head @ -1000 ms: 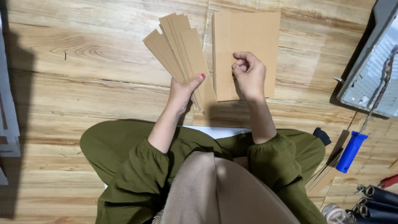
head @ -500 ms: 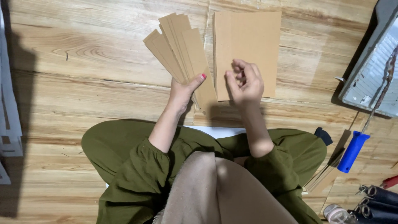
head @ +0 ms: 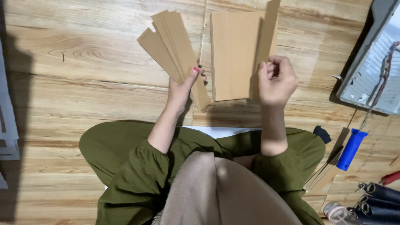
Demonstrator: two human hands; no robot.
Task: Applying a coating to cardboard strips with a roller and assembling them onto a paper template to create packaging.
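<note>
My left hand (head: 180,89) grips a fanned bundle of brown cardboard strips (head: 173,50), thumb pressed across the lower part, fingers wrapped behind. The strips spread up and away to the left, above the wooden floor (head: 83,83). My right hand (head: 276,81) is closed around 1 single cardboard strip (head: 266,39), pinched near its lower end so it stands nearly upright, tilted slightly right. That strip rises in front of the flat cardboard stack (head: 233,54), which lies on the floor between my 2 hands, just beside the fanned bundle's lower tip. I cannot tell whether the single strip touches the stack.

My olive green sleeves (head: 141,166) and folded legs fill the lower part of the view. To my right on the floor sit a grey tray (head: 366,71) with a ribbed base and a blue handle (head: 351,149) just below it. Near the bottom right corner are several dark rolls (head: 381,193) and a red-handled tool (head: 391,178).
</note>
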